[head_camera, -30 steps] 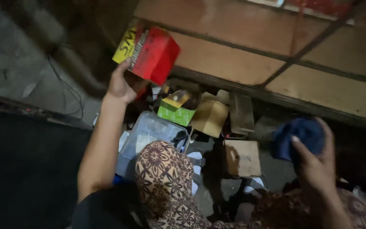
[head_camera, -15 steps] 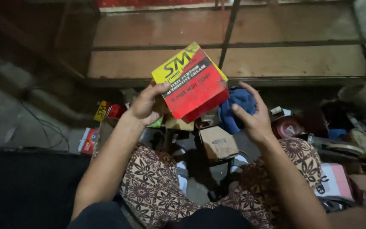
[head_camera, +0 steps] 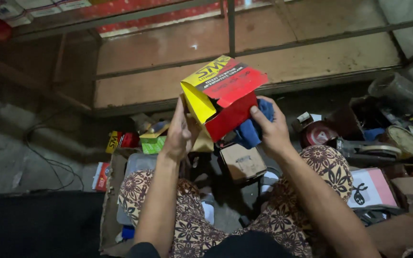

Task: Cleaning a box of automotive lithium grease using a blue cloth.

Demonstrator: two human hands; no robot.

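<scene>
A red and yellow cardboard box (head_camera: 223,95) is held up in front of me, tilted, with one yellow flap hanging open on its left side. My left hand (head_camera: 180,134) holds the box's left side from below. My right hand (head_camera: 271,129) grips its lower right corner and also clutches a blue cloth (head_camera: 252,129) against the box. Both forearms rise from my knees, which are covered in brown patterned fabric.
On the floor lie a brown carton (head_camera: 242,162), a green and yellow box (head_camera: 154,141), a small red and yellow box (head_camera: 120,141) and a clear plastic tub (head_camera: 137,165). Tins, a round red part (head_camera: 319,134) and a pink and white box (head_camera: 371,186) crowd the right. A wooden shelf (head_camera: 168,48) spans behind.
The box moved from high on the left, in my left hand alone, to the middle. My right hand with the blue cloth came up to it, and the yellow flap now hangs open.
</scene>
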